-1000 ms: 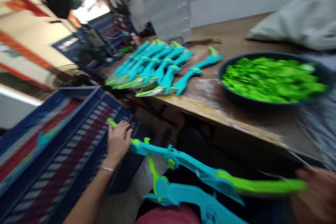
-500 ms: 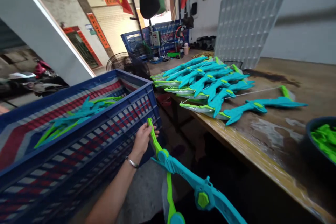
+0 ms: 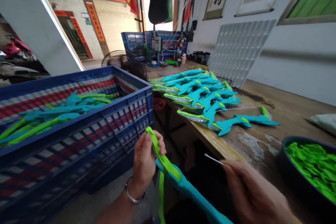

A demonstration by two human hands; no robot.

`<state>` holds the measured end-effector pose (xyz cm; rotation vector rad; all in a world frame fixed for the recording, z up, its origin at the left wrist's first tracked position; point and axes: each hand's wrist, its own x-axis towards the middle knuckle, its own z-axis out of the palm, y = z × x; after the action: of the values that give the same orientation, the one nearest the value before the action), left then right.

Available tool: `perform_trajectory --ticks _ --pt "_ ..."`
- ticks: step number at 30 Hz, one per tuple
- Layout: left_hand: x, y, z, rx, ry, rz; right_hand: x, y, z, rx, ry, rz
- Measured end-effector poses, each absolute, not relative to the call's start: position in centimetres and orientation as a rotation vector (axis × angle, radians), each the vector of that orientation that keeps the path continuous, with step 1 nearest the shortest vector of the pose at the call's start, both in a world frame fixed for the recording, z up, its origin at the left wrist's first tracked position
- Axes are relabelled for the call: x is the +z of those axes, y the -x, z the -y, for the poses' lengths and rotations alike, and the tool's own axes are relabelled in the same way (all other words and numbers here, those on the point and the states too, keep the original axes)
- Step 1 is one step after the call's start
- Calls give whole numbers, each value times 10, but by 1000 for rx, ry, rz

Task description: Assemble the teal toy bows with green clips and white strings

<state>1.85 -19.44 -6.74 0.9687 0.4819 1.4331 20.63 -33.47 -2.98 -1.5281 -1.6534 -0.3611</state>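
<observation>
Workshop interior with a worn wooden bench (image 3: pixel 286 112) along the right wall. The left hand (image 3: pixel 145 161) is closed around the lime-green tip of a teal plastic toy bow (image 3: pixel 178 182), held low in front of the bench edge. The right hand (image 3: pixel 252 192) pinches a thin white string (image 3: pixel 213 159) between its fingertips, just right of the bow. A blue slatted plastic crate (image 3: pixel 112 126) holding similar bows stands at left. A row of finished teal bows (image 3: pixel 204 92) lies on the bench; a dark round bowl (image 3: pixel 288 178) of green parts sits at right.
</observation>
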Motion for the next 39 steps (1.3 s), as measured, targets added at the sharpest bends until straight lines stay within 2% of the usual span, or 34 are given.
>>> perform_trajectory --ticks 5,11,20,26,39 --pt "-49 -15 209 1399 -1010 -291 0 -152 274 -191 1164 1749" --pt "-49 1 219 1374 -928 -169 6 -123 270 -11 967 1802" --pt "-50 5 237 1379 -858 -35 10 -105 289 118 961 1832" --pt "-50 5 246 1379 -849 23 10 -95 297 3 959 1774" --pt "-66 6 249 1440 -745 -157 10 -96 292 108 836 1872"
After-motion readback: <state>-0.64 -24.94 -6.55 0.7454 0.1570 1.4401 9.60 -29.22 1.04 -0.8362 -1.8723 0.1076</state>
